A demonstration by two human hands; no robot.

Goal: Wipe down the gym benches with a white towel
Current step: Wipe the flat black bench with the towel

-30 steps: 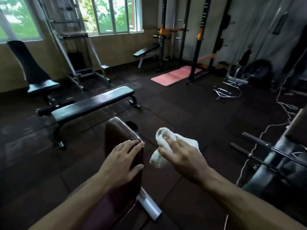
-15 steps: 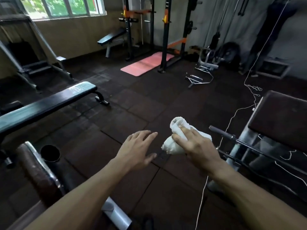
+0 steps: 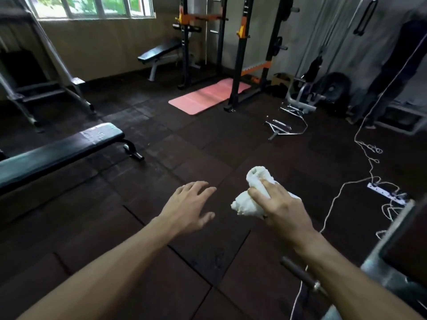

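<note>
Under the right hand (image 3: 280, 210) fingers (image 3: 262, 196), bunched white towel (image 3: 248, 203), gripped; left hand (image 3: 188, 207) fingers spread, empty.

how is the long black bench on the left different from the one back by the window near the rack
The near flat bench lies level, out on the open floor; the far bench slopes upward and sits by the squat rack. The near bench has dark legs, the far bench a pale frame. Both have black pads, and neither is touched by a hand or the towel.
</note>
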